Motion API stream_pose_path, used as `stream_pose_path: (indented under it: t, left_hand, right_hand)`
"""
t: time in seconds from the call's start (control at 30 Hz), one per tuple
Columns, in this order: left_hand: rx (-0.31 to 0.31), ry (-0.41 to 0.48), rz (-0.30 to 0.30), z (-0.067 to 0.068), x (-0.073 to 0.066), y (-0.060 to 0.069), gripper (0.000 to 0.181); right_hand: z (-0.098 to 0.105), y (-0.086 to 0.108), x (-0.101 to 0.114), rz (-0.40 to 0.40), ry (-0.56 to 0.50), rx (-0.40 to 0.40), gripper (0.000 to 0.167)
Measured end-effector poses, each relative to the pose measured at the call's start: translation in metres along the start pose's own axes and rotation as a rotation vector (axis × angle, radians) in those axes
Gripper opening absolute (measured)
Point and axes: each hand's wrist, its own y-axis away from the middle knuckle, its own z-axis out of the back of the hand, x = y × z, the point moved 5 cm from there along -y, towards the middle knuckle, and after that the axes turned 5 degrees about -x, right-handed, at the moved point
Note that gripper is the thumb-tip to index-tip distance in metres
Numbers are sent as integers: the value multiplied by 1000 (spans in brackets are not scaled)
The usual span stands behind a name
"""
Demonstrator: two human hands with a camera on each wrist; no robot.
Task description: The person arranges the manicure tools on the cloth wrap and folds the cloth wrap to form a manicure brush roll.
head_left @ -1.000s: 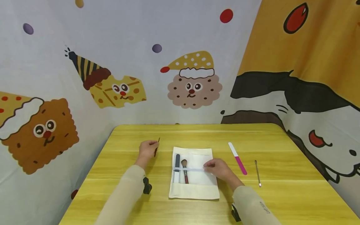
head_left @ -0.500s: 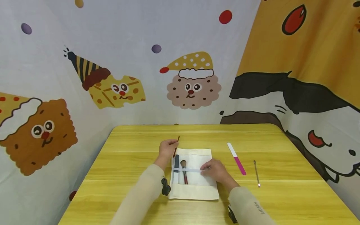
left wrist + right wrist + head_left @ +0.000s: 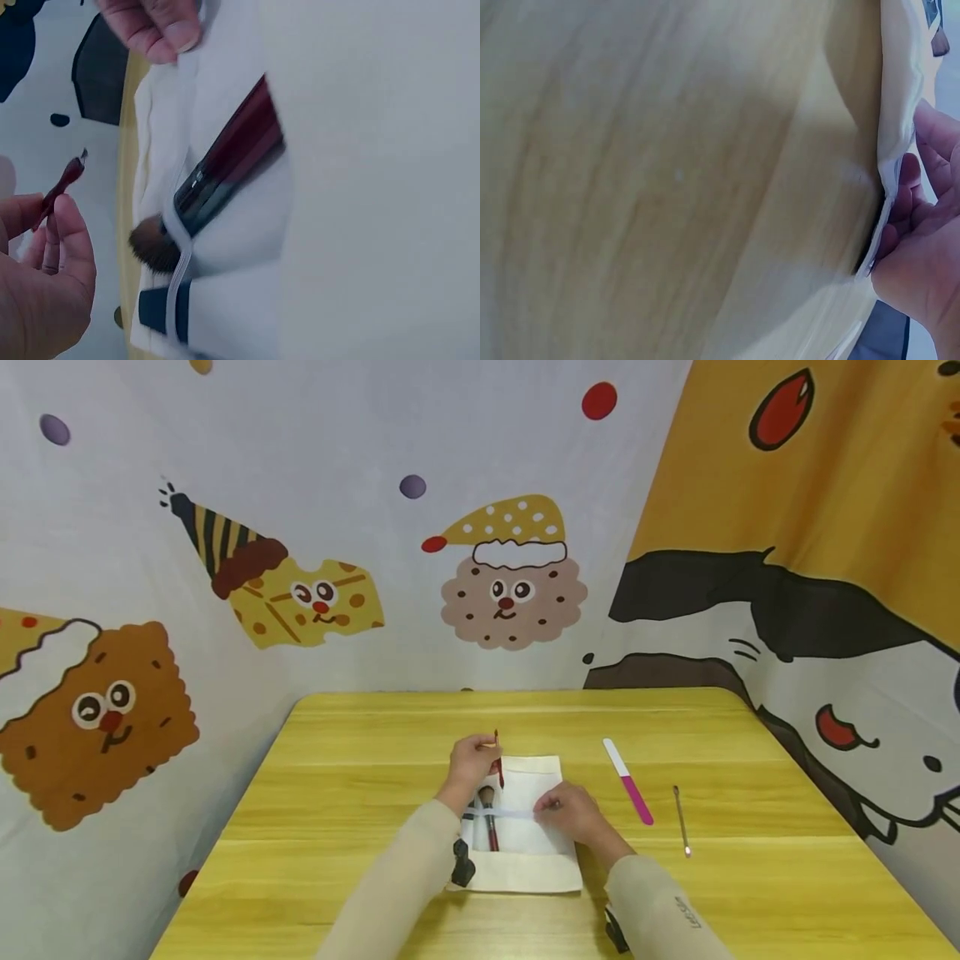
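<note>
From where I sat, the head view gave me the whole layout around the white pouch (image 3: 517, 872). The left hand (image 3: 471, 767) was over its far left part, thumb and fingertips pinching a slim red tool (image 3: 499, 764). The tool stood at the right side of that hand, sticking out past the fingers at 2 ends, the upper end reaching beyond the pouch's far edge and the lower over its inside. I could not tell whether it touched the cloth.

The right hand (image 3: 576, 814) was at the pouch's right side. Only the left wrist view made its grip clear to me: fingertips pinching the elastic band (image 3: 180, 142). That view also showed the tool's small pointed tip, and the band crossing the makeup brush (image 3: 217, 165) and the dark end of a dark-and-white file (image 3: 232, 304); in the head view, the left hand partly hid that file.

The right wrist view gave me the pouch's rippled side edge beside the curled right fingers, with the tabletop (image 3: 652, 172) filling most of it. Only the head view showed 2 things to the right of the pouch: a pink-and-white file (image 3: 628, 781) and, farther out, a thin metal stick (image 3: 682, 821).
</note>
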Motion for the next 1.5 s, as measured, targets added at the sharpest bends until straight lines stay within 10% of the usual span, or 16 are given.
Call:
stream_pose_path:
  t: [0.57, 1.13, 1.5]
  left_hand:
    - [42, -80, -96, -30, 14, 2, 51]
    - [257, -317, -101, -48, 24, 16, 42]
    - [248, -434, -137, -48, 24, 19, 39]
  right_hand:
    - [5, 3, 2, 2, -65, -14, 7]
    - [5, 4, 2, 35, -140, -34, 9]
    - [3, 3, 0, 37, -133, -39, 8]
